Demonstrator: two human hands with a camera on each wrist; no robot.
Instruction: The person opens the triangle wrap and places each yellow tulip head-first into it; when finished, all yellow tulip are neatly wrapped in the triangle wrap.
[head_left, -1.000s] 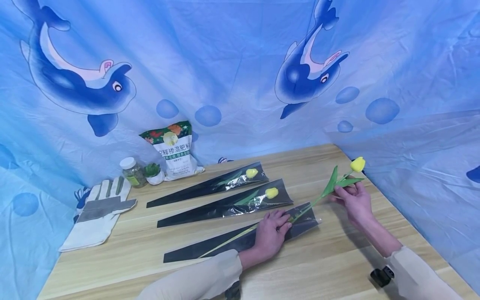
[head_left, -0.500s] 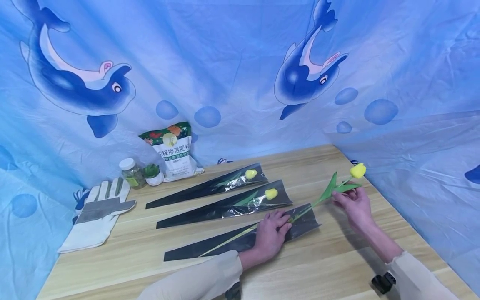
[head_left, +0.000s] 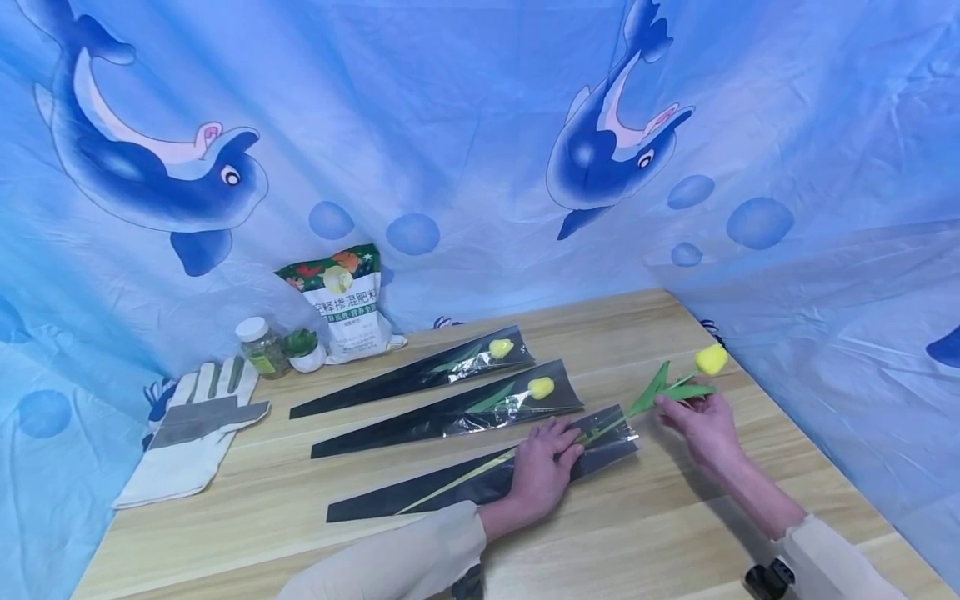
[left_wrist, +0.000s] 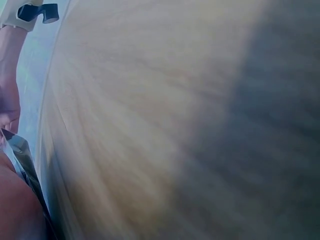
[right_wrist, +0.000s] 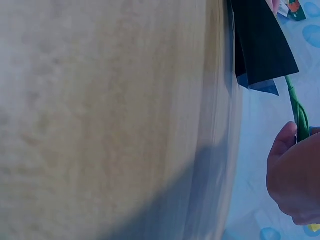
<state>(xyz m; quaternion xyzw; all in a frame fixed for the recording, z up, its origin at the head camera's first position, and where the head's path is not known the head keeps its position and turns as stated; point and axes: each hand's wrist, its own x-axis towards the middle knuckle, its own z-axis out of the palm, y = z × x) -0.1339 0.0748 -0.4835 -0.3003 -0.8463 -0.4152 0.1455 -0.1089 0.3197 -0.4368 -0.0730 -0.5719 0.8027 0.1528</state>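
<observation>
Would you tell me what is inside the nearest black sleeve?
The nearest black sleeve holds the yellow tulip's green stem; the left hand covers a stretch.

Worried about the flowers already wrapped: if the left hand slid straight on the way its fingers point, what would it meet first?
Probably the middle sleeve with its yellow tulip; the left hand presses the nearest sleeve, fingers pointing that way. Depth is unclear.

The right hand (head_left: 705, 425) has lowered the yellow tulip (head_left: 710, 359) toward the bench (head_left: 675, 517) and drawn it nearer the open end of the black sleeve (head_left: 600, 450); its stem lies flatter.
</observation>
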